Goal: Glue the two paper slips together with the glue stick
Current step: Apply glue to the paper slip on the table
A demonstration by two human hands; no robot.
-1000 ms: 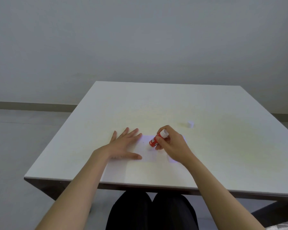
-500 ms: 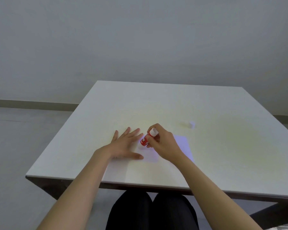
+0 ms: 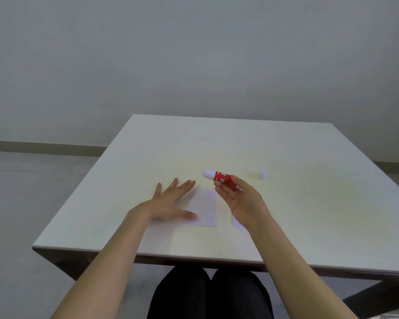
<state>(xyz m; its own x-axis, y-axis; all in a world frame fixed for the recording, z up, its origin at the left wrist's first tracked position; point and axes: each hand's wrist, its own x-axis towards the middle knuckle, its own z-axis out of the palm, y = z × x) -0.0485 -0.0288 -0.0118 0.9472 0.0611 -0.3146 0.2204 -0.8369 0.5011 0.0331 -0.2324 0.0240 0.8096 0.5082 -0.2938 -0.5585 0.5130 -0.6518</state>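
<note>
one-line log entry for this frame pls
left hand: flat, pinning paper slip | right hand: holds glue stick lifted off paper | cap: on table

1. Glue stick (image 3: 221, 179): red barrel with white lettering and a white end; it lies nearly level in your right grip (image 3: 240, 201), white end pointing left, raised above the slips.
2. Near paper slip (image 3: 204, 207): pale rectangle lying flat on the bench.
3. Second paper slip (image 3: 236, 223): only a corner visible beneath your wrist.
</note>
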